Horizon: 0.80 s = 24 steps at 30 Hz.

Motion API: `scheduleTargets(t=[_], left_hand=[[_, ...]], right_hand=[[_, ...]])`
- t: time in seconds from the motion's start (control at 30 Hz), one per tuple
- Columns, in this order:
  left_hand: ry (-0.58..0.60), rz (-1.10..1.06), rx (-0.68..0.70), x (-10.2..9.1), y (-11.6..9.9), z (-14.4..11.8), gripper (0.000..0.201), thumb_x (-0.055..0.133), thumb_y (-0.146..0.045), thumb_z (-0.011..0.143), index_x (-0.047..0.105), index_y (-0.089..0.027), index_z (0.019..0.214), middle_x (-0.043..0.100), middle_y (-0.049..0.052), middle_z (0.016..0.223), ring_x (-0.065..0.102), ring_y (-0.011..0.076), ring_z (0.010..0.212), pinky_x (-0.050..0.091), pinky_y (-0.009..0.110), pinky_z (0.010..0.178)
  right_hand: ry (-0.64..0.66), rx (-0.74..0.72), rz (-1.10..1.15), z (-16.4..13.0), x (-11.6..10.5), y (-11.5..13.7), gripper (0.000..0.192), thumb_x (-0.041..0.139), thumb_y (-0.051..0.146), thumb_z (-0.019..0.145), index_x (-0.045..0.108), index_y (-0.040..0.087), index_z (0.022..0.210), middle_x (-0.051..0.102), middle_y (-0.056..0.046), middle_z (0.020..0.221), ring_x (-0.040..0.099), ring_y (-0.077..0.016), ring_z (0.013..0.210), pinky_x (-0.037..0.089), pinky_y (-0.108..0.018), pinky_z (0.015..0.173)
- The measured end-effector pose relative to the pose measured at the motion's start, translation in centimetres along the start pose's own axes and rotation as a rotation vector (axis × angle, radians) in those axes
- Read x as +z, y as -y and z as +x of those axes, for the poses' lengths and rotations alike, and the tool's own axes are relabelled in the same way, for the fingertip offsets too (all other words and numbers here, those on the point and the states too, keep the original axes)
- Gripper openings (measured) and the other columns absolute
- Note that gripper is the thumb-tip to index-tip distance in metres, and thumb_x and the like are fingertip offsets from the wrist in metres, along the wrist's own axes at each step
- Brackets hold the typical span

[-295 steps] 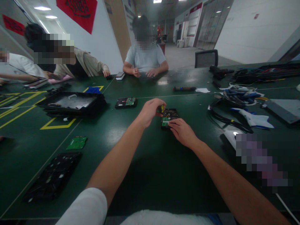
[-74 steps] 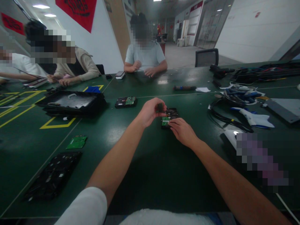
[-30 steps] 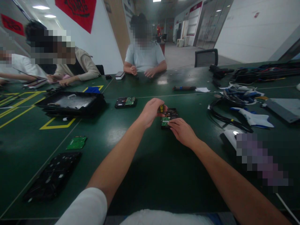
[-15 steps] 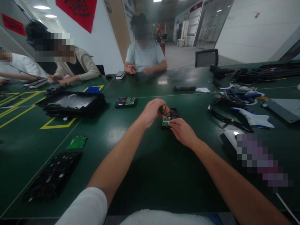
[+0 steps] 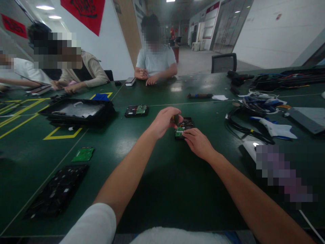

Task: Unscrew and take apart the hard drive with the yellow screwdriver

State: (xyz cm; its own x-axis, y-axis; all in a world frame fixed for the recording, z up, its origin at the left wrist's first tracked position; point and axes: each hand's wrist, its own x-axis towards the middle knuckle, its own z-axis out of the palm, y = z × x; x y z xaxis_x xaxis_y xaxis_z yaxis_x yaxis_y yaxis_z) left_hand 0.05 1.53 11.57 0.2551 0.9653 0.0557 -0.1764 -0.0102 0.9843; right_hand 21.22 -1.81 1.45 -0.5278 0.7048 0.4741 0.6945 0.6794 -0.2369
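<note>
While your right hand [image 5: 197,144] lay flat on the near end of the hard drive [image 5: 183,127], pinning it to the desk [image 5: 162,189], your left hand [image 5: 164,120] had dipped a little lower than half a second earlier, and the yellow tip of the small screwdriver [image 5: 175,118] no longer showed above your fingers. That reads as you pressing the tool down into the drive and twisting, so the screw work looked under way rather than finished.

In the head view, your left fingers were curled tight around the screwdriver's dark handle, thumb and forefinger pinching it, with the tool upright over the far left part of the drive. Your right fingers were stretched out, loosely open, fingertips touching the green circuit board on the drive and gripping nothing. The drive sat near the middle of the desk, well away from every edge.

A second drive [image 5: 136,110] lay farther toward the far edge, beside a black tray [image 5: 76,112]. A loose green board [image 5: 83,154] rested toward the left edge, and a tangle of cables [image 5: 254,112] lay toward the right edge. Across the far edge, another person's hands [image 5: 146,77] worked separately.
</note>
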Motion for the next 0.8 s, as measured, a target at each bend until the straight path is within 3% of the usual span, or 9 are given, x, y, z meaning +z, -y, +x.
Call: scheduleTargets(t=[0.17,0.53,0.7,0.8], left_hand=[[-0.044,-0.073,-0.004,0.02,0.23,0.1,0.02,0.071,-0.036,0.084,0.063,-0.019,0.091,0.072,0.007,0.086,0.071,0.0191,0.082,0.057,0.027,0.061],[-0.057,0.215,0.127,0.35,-0.37,-0.23,0.021,0.065,-0.037,0.085,0.074,-0.018,0.079,0.067,0.007,0.092,0.062,0.0178,0.084,0.047,0.021,0.053],[0.046,0.0,0.011,0.24,0.04,-0.15,0.022,0.067,-0.039,0.087,0.07,-0.018,0.093,0.07,0.007,0.084,0.067,0.0183,0.079,0.055,0.025,0.06],[0.008,-0.064,-0.002,0.26,0.19,-0.07,0.019,0.069,-0.037,0.085,0.065,-0.019,0.091,0.071,0.006,0.083,0.068,0.0183,0.08,0.057,0.026,0.062]], right_hand=[[0.002,0.011,0.001,-0.05,-0.13,0.1,0.032,0.058,0.014,0.105,0.079,0.018,0.129,0.076,-0.016,0.128,0.066,-0.0341,0.12,0.062,-0.056,0.101],[0.009,0.02,-0.011,-0.07,0.02,0.02,0.032,0.058,0.016,0.105,0.08,0.019,0.129,0.075,-0.016,0.128,0.066,-0.0338,0.12,0.061,-0.056,0.104],[-0.008,0.003,0.003,-0.15,0.22,-0.15,0.033,0.057,0.015,0.106,0.079,0.019,0.13,0.076,-0.016,0.127,0.066,-0.0335,0.12,0.061,-0.056,0.105],[-0.004,0.003,-0.001,-0.16,0.15,-0.09,0.033,0.058,0.015,0.106,0.079,0.017,0.131,0.076,-0.016,0.128,0.066,-0.0341,0.12,0.061,-0.057,0.104]])
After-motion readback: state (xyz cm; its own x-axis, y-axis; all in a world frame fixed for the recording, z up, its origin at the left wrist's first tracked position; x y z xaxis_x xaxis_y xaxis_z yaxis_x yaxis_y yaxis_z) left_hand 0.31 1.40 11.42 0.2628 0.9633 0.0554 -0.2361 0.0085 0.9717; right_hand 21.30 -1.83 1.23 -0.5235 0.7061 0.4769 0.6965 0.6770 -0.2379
